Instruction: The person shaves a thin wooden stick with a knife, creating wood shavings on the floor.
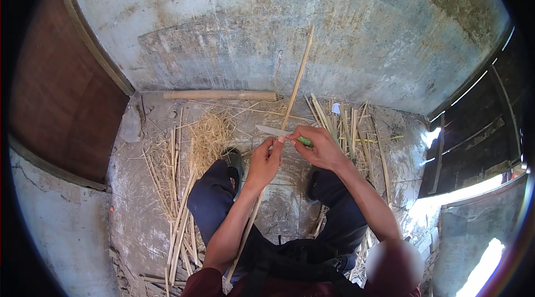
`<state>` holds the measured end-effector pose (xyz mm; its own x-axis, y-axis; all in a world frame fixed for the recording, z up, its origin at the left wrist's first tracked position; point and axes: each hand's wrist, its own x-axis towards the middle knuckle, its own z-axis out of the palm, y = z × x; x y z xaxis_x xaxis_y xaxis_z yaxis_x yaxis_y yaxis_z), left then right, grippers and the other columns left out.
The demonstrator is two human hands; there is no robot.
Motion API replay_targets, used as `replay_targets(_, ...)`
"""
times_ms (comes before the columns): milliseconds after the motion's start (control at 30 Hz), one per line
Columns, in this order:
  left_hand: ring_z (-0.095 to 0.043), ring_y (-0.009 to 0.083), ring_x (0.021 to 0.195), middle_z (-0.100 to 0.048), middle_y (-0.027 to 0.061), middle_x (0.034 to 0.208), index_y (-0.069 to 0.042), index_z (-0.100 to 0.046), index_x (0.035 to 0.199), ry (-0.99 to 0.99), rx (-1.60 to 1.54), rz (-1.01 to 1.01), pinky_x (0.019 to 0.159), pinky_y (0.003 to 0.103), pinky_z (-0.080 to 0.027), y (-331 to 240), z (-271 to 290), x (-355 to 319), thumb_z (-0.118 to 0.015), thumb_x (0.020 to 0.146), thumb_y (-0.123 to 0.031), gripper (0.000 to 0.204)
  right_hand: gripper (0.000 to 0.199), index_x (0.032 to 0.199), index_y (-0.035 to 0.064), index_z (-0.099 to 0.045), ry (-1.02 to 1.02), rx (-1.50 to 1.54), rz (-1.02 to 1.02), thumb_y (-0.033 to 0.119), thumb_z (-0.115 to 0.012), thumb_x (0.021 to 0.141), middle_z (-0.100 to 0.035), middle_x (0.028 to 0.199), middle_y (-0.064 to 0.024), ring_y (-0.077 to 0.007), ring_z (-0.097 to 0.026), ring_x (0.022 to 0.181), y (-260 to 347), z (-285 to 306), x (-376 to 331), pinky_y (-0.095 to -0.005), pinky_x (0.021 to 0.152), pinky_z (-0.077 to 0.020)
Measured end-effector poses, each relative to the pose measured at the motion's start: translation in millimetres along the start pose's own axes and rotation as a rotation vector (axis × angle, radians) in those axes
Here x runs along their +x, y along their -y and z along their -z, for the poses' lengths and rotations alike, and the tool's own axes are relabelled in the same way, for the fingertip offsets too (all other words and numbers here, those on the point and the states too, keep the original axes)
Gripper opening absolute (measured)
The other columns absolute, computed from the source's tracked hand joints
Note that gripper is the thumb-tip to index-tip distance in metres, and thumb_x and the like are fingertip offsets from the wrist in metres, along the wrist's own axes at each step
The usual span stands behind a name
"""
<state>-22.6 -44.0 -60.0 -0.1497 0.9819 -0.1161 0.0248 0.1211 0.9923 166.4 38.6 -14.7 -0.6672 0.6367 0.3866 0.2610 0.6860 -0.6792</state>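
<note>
Step in hand, by look: splitting or shaving long bamboo strip [297, 77] with knife [274, 130]. Left hand [263, 160] pinches strip just below blade, fingers closed narrow round it. Right hand [319, 145] wraps green knife handle [304, 141], fingers curled tight. Blade lies crosswise against strip, tip toward person's left. Strip's long axis runs from lap up and away past blade, far end pointing at grey wall [267, 24]. Next move likely needs firm pinch and steady blade angle. Bamboo pole [220, 95] lies beyond blade at wall foot, loose bamboo strips [178, 196] left of it on floor

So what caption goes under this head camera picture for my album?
Left hand holds a bamboo strip while right hand works a green-handled knife against it.
</note>
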Motion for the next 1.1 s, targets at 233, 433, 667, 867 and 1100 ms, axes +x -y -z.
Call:
replay_targets(233,-0.044,0.0040,0.055,-0.051,-0.0021,0.066,-0.006,-0.060,0.095,-0.024,0.009,-0.079,0.049,0.026,-0.035,8,-2,4,-0.054,0.115,-0.050,0.049,0.010,0.108,0.0015,-0.070,-0.007,-0.050,-0.009,0.004,-0.072,0.098,-0.075,0.100,-0.0167,-0.0383,-0.075,0.091,2,-2,0,-0.0427,0.077,-0.0586)
replay_targets(433,-0.043,0.0041,0.052,-0.051,-0.0021,0.066,-0.007,-0.060,0.095,-0.019,-0.021,-0.078,0.045,0.026,-0.033,10,-2,5,-0.054,0.114,-0.051,0.049,0.010,0.107,0.0022,-0.070,-0.005,-0.063,-0.035,0.006,-0.072,0.098,-0.076,0.101,-0.0162,-0.0383,-0.075,0.092,5,-3,1,-0.0431,0.077,-0.0586)
replay_targets(667,-0.050,0.0076,0.057,-0.054,0.0006,0.066,-0.004,-0.061,0.095,-0.026,0.037,-0.029,0.052,0.030,-0.039,14,-1,10,-0.053,0.115,-0.049,0.050,0.009,0.106,0.0032,-0.071,-0.042,-0.075,-0.009,0.006,-0.073,0.097,-0.076,0.101,-0.0156,-0.0380,-0.075,0.092,-1,-7,3,-0.0431,0.077,-0.0585)
replay_targets(867,-0.057,0.0171,0.057,-0.058,0.0095,0.064,0.002,-0.064,0.098,-0.088,0.151,-0.093,0.057,0.040,-0.043,16,-1,7,-0.053,0.115,-0.045,0.051,0.010,0.105,0.0029,-0.072,-0.044,-0.101,-0.015,0.006,-0.074,0.095,-0.077,0.101,-0.0152,-0.0375,-0.076,0.093,-1,-8,2,-0.0421,0.079,-0.0585)
replay_targets(1100,-0.058,0.0127,0.063,-0.059,0.0060,0.070,0.003,-0.063,0.099,-0.094,0.253,-0.139,0.059,0.033,-0.047,18,0,10,-0.052,0.116,-0.044,0.051,0.010,0.105,0.0086,-0.073,-0.084,-0.124,0.005,0.011,-0.074,0.096,-0.078,0.100,-0.0120,-0.0359,-0.075,0.087,-5,-9,2,-0.0439,0.071,-0.0568)
